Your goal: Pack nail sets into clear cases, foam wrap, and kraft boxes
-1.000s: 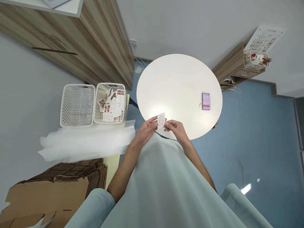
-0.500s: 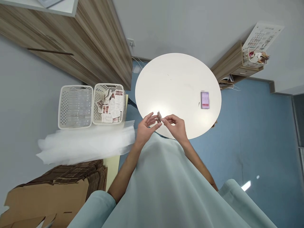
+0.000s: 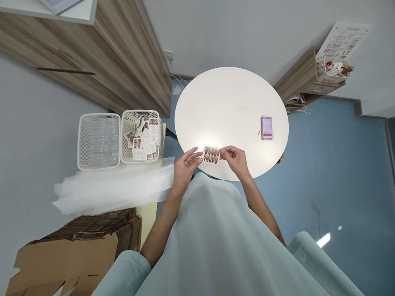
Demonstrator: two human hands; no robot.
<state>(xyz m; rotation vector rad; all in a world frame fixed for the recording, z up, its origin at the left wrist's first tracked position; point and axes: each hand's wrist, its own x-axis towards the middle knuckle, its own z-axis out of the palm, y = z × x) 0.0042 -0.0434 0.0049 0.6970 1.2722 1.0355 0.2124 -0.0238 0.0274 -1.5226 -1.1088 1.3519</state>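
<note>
A small white card of press-on nails [image 3: 211, 154], with brownish nails in two rows, is held face-up over the near edge of the round white table [image 3: 231, 94]. My right hand [image 3: 237, 161] pinches its right edge between thumb and fingers. At the card's left edge is my left hand [image 3: 185, 166], its fingers stretched out and apart; whether the tips touch the card I cannot tell. On the table's right side lies a purple pack [image 3: 267, 128], its face blurred.
To my left, one white basket [image 3: 158, 154] holds several nail cards and another [image 3: 79, 144] holds clear plastic pieces. White sheeting [image 3: 117, 187] and flattened cardboard boxes [image 3: 68, 255] lie nearer. A wooden cabinet [image 3: 129, 53] stands behind; a shelf unit [image 3: 304, 78] is at right.
The nail card has turned from edge-on to showing its nail side. My right hand has shifted slightly right with it, and my left fingers have moved to its left edge.
</note>
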